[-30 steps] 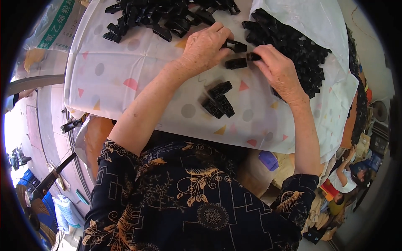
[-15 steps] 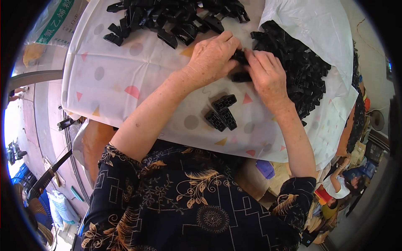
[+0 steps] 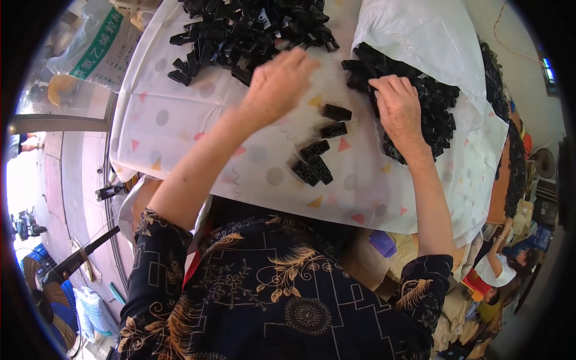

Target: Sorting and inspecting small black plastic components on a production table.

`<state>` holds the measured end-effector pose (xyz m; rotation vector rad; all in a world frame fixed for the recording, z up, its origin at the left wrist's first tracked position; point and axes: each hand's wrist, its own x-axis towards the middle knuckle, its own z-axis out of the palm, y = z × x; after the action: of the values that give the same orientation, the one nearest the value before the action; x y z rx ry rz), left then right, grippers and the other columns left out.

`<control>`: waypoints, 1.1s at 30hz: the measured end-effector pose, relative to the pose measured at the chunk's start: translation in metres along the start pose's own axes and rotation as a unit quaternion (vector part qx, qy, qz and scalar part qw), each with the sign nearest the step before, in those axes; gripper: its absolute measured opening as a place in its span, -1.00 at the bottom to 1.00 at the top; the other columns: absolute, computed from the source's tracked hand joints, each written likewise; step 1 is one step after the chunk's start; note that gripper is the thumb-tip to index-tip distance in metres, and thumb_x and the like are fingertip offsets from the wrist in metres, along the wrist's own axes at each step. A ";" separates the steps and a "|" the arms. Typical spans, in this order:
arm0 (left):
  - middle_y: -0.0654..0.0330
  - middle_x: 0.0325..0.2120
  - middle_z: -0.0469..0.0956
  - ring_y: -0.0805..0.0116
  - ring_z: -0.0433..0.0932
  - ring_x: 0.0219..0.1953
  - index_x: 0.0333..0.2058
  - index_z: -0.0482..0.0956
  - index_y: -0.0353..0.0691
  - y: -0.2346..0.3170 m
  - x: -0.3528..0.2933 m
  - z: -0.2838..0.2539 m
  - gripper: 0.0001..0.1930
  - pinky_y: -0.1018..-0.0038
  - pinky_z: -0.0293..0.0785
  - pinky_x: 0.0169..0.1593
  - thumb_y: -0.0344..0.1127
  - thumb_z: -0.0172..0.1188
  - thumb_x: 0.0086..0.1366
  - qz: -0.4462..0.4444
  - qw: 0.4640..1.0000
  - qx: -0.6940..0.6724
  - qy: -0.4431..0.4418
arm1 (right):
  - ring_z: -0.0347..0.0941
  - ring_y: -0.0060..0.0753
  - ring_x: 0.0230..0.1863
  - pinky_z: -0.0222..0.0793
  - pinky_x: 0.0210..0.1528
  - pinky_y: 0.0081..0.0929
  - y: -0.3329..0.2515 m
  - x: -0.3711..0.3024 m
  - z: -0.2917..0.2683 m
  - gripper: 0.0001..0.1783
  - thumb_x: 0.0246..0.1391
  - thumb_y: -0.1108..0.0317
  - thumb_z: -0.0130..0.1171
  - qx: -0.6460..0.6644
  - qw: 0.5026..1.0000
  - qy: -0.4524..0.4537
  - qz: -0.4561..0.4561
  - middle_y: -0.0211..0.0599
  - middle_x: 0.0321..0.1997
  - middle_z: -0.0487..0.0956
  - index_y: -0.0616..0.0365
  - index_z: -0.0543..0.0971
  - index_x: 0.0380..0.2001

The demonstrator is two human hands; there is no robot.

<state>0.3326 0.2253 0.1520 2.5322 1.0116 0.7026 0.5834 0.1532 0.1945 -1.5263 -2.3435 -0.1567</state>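
Observation:
My left hand, smeared by motion, is at the near edge of the left pile of black plastic parts. What it holds, if anything, does not show. Over the right pile of black plastic parts lies my right hand, its fingers curled together at the pile's left side. Its fingertips are partly hidden among the pieces. Between the hands and nearer to me rest several small black plastic blocks: an upper one, one just below it, and a touching cluster.
A white patterned cloth covers the table. White plastic sheeting lies behind the right pile. A bag with a green band stands at far left. Two other people are off to the right.
My hands have parted from a black part they held together. The left moved left toward its pile, the right moved right onto its pile. Two blocks now lie on the cloth above the cluster.

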 end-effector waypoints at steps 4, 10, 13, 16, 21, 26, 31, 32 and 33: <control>0.23 -0.23 0.45 0.22 0.48 -0.10 -0.18 0.51 -0.14 -0.023 0.019 -0.008 -0.72 0.30 0.47 -0.08 -0.52 0.18 0.08 0.055 0.986 0.151 0.044 | 0.39 -0.29 -0.10 0.27 -0.11 -0.36 -0.003 0.014 0.012 -0.65 -0.04 0.54 0.17 -0.086 0.994 0.014 -0.058 -0.37 -0.14 0.49 0.09 0.58 -0.11; 0.28 -0.32 0.51 0.26 0.48 -0.16 -0.25 0.55 -0.11 -0.023 0.036 0.000 -0.81 0.31 0.42 -0.10 -0.48 0.14 0.13 0.117 0.968 0.220 0.021 | 0.37 -0.33 -0.06 0.24 -0.13 -0.39 0.002 0.031 0.036 -0.66 -0.10 0.50 0.21 -0.229 0.968 -0.083 -0.060 -0.36 -0.10 0.48 0.08 0.56 -0.16; 0.20 -0.28 0.57 0.12 0.58 -0.19 -0.22 0.53 -0.11 0.007 0.033 0.006 -0.77 0.23 0.50 -0.17 -0.50 0.14 0.11 0.052 0.996 0.068 -0.027 | 0.43 -0.26 -0.10 0.32 -0.14 -0.37 0.006 0.029 0.035 -0.67 -0.12 0.56 0.24 -0.113 0.992 -0.004 -0.046 -0.31 -0.13 0.50 0.15 0.54 -0.20; 0.12 -0.36 0.60 0.04 0.58 -0.23 -0.25 0.57 -0.06 0.015 0.033 0.018 -0.84 0.20 0.49 -0.20 -0.39 0.17 0.16 0.020 0.999 -0.014 -0.046 | 0.52 -0.25 -0.26 0.45 -0.21 -0.45 -0.004 0.016 0.040 -0.64 -0.03 0.71 0.13 0.237 0.962 0.111 0.076 -0.19 -0.20 0.52 0.23 0.47 -0.12; 0.03 -0.25 0.57 0.03 0.58 -0.16 -0.13 0.49 -0.21 0.011 0.015 0.014 -0.74 0.20 0.51 -0.15 -0.26 0.19 0.25 -0.054 0.994 -0.097 0.007 | 0.52 -0.24 -0.26 0.45 -0.22 -0.43 -0.022 -0.010 0.032 -0.65 0.00 0.64 0.19 0.204 0.970 0.081 0.102 -0.20 -0.21 0.51 0.17 0.49 -0.10; 0.08 -0.22 0.51 0.03 0.56 -0.13 -0.09 0.46 -0.20 0.015 0.001 0.019 -0.67 0.19 0.49 -0.12 -0.25 0.26 0.19 -0.050 0.995 -0.085 -0.007 | 0.50 -0.09 -0.23 0.46 -0.17 -0.31 -0.023 -0.018 0.015 -0.66 -0.03 0.54 0.26 0.004 0.998 -0.022 0.055 -0.21 -0.26 0.48 0.21 0.50 -0.12; 0.11 -0.22 0.45 0.07 0.56 -0.14 -0.09 0.44 -0.18 0.015 0.006 0.022 -0.66 0.23 0.47 -0.15 -0.29 0.27 0.17 -0.049 0.998 -0.040 -0.021 | 0.50 -0.15 -0.21 0.48 -0.14 -0.30 -0.017 -0.014 -0.007 -0.68 0.00 0.53 0.20 0.054 0.991 -0.122 0.016 -0.26 -0.22 0.48 0.20 0.53 -0.11; 0.11 -0.22 0.45 0.07 0.56 -0.14 -0.09 0.44 -0.18 0.013 0.005 0.023 -0.66 0.23 0.47 -0.15 -0.29 0.27 0.17 -0.051 0.998 -0.043 -0.023 | 0.50 -0.15 -0.21 0.48 -0.14 -0.30 -0.016 -0.009 -0.011 -0.68 0.00 0.53 0.20 0.055 0.990 -0.127 0.016 -0.26 -0.22 0.48 0.20 0.53 -0.11; 0.12 -0.21 0.45 0.08 0.56 -0.14 -0.10 0.44 -0.18 0.014 0.006 0.022 -0.66 0.23 0.47 -0.15 -0.30 0.27 0.17 -0.054 0.997 -0.046 -0.022 | 0.50 -0.15 -0.18 0.48 -0.13 -0.31 -0.014 -0.004 -0.015 -0.68 -0.01 0.53 0.18 0.033 0.994 -0.106 -0.022 -0.26 -0.19 0.49 0.20 0.54 -0.11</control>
<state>0.3559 0.2170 0.1423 2.3836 1.0673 0.6434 0.5758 0.1401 0.2082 -1.5255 -2.5199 0.0764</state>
